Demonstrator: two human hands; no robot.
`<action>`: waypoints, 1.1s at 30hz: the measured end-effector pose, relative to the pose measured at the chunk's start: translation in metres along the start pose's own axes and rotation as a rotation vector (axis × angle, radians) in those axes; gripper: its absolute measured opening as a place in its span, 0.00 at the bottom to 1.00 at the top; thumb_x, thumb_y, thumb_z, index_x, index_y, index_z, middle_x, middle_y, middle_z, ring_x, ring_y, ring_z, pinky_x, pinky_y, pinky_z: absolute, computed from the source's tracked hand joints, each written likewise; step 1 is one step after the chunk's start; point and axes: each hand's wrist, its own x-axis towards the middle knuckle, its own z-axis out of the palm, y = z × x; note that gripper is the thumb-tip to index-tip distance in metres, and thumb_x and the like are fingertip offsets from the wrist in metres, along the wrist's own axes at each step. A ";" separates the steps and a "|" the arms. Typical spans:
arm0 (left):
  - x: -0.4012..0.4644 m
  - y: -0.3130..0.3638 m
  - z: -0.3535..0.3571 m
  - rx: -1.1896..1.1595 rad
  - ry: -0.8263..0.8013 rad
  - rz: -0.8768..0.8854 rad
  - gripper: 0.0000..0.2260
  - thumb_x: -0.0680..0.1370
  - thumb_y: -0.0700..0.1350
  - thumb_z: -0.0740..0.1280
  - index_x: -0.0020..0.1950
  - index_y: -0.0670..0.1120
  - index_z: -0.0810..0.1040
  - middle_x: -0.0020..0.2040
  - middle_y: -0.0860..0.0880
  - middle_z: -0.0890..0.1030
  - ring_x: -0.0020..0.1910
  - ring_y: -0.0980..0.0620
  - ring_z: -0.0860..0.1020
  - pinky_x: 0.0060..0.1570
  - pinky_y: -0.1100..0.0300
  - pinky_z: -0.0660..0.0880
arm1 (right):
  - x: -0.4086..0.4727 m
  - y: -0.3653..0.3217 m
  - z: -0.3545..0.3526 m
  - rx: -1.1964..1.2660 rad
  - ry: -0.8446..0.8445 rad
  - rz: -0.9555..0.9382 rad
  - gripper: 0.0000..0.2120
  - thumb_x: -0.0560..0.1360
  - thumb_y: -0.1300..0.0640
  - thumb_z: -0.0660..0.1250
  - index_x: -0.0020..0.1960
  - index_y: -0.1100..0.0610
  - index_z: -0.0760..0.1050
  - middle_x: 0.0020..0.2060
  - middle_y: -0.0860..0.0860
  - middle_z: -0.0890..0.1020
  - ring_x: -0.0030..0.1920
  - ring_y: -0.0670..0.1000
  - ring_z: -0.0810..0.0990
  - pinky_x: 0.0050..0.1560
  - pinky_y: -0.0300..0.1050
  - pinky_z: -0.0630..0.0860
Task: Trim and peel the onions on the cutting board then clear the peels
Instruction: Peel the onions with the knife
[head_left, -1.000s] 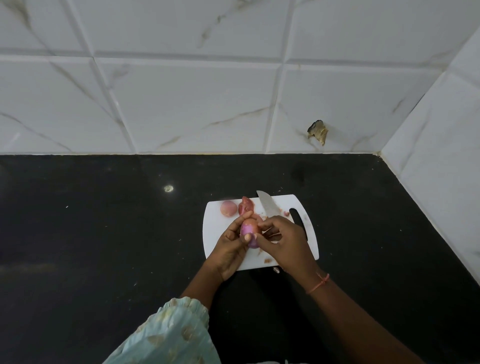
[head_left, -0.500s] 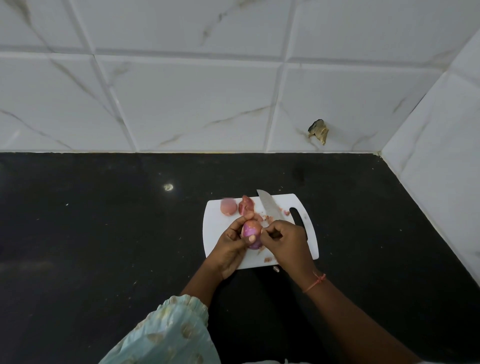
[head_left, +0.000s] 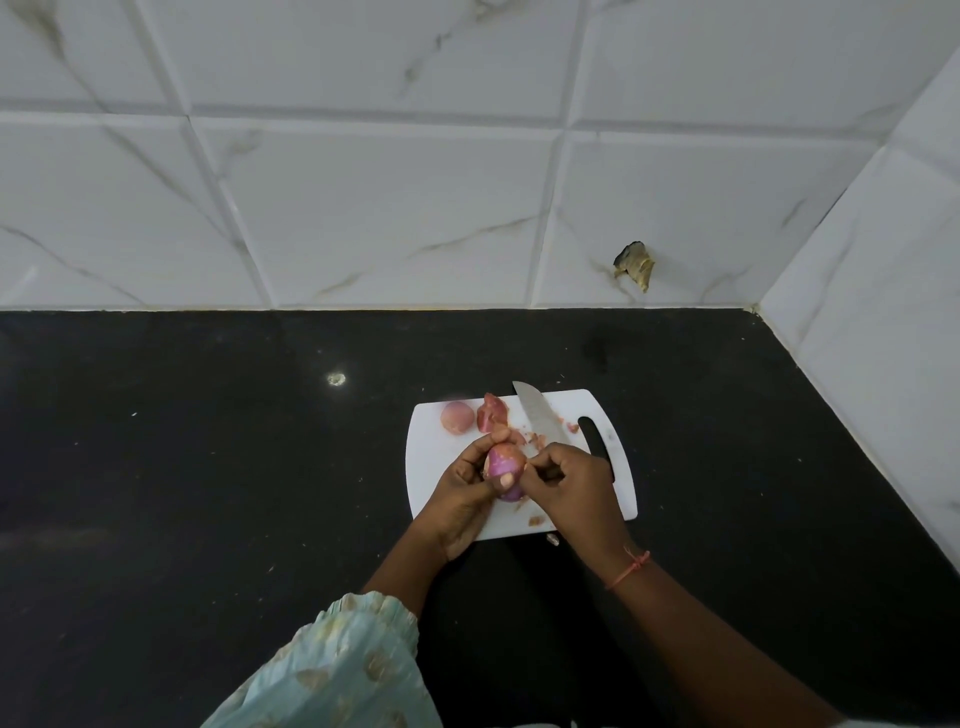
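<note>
Both hands over cutting board (head_left: 431, 457): left hand (head_left: 462, 499) fingers cupping onion (head_left: 505, 470), right hand (head_left: 569, 486) fingers pinching its peel

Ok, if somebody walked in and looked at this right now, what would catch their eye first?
Probably the two hands meeting over the white cutting board: the left hand holds a half-peeled purple onion while the right hand pinches at its skin. Behind them on the board, a knife lies beside a peeled onion and a pile of peels.
</note>
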 end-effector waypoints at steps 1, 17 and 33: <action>0.000 0.000 0.001 0.009 0.000 -0.001 0.34 0.60 0.44 0.86 0.63 0.45 0.80 0.70 0.39 0.76 0.69 0.38 0.75 0.63 0.50 0.78 | 0.000 0.001 0.000 -0.007 0.003 -0.006 0.03 0.72 0.62 0.73 0.40 0.60 0.81 0.33 0.47 0.83 0.34 0.42 0.81 0.31 0.33 0.76; -0.003 0.006 0.008 0.021 0.150 -0.005 0.20 0.80 0.52 0.62 0.65 0.40 0.78 0.64 0.37 0.80 0.63 0.42 0.80 0.58 0.53 0.80 | 0.003 0.004 -0.003 0.013 -0.276 -0.212 0.16 0.77 0.57 0.69 0.62 0.44 0.76 0.52 0.37 0.78 0.51 0.45 0.79 0.51 0.40 0.78; -0.001 0.006 0.009 0.117 0.239 -0.074 0.28 0.81 0.60 0.57 0.68 0.39 0.76 0.63 0.37 0.81 0.66 0.40 0.78 0.68 0.47 0.74 | 0.019 -0.004 -0.012 0.047 -0.432 -0.104 0.16 0.79 0.55 0.67 0.65 0.42 0.76 0.59 0.39 0.80 0.61 0.40 0.77 0.58 0.39 0.77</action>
